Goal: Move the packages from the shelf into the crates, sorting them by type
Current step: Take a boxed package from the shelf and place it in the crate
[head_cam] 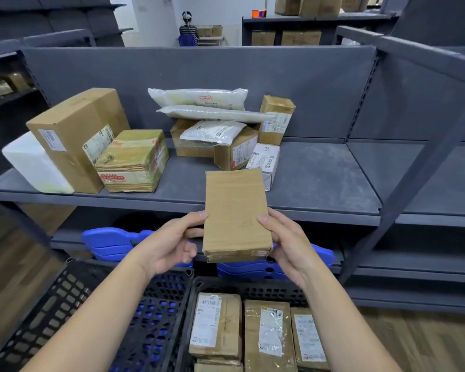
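Well, at frame centre I hold the small taped cardboard box (235, 213) above the lower-right crate (253, 288), my left hand (169, 245) and right hand (290, 245) gripping its long edges; it looks stiff and probably light, so gripping there should do.

Soft even light, warped, blurry edges

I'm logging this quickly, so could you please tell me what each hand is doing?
Left hand: holding the cardboard box.
Right hand: holding the same box.
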`<state>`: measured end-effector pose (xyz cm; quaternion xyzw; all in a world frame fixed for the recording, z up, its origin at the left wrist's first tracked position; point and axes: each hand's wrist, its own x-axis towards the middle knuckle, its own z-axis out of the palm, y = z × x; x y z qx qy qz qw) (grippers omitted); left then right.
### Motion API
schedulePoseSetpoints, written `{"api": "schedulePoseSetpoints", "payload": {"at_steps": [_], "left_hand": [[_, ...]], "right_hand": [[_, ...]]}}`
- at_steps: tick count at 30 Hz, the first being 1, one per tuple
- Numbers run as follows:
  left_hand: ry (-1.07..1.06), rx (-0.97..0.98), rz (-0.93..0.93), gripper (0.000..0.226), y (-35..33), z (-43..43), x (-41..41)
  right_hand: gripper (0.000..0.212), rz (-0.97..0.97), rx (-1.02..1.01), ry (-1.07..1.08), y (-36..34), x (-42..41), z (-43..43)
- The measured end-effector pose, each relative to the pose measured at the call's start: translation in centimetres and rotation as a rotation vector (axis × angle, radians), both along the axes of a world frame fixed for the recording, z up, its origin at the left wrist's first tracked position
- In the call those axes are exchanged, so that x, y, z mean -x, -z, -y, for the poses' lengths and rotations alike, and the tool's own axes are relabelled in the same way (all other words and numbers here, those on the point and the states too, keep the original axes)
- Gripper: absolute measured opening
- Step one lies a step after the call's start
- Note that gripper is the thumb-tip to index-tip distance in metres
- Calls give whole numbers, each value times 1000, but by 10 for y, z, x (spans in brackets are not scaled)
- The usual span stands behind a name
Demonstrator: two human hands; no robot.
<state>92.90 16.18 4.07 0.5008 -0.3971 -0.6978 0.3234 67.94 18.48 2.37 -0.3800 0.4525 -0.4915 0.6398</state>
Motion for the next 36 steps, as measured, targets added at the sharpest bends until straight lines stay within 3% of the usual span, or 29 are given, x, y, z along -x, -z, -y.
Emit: {"api": "schedulePoseSetpoints", "payload": {"at_steps": [4,9,12,16,21,27,29,32,36], "left_hand": [[104,-66,-133,79,0,2,-6],[262,-113,-268,84,-3,0,-14],[261,-121,-341,72,4,-1,-14],[104,-67,-384,55,13,-3,-9],[-84,164,-275,37,11,-9,11],[-157,394,-205,53,16,-16,21],[-280,393,-211,50,17,-16,23],[-487,307,-284,50,20,-11,21],[-552,246,-283,38,28,-6,12]], "right_hand": [[46,-8,54,-23,4,4,1],[50,-86,51,-25,3,7,-2],[59,-159,27,-38,3,11,-1],[51,-211,-48,-24,1,14,-3],[59,-17,-138,-30,2,5,-7],[40,62,-185,73,14,3,-6],[35,124,-151,109,17,2,-4],[37,395,-216,104,18,1,-4],[57,785,-402,87,18,4,-7]]}}
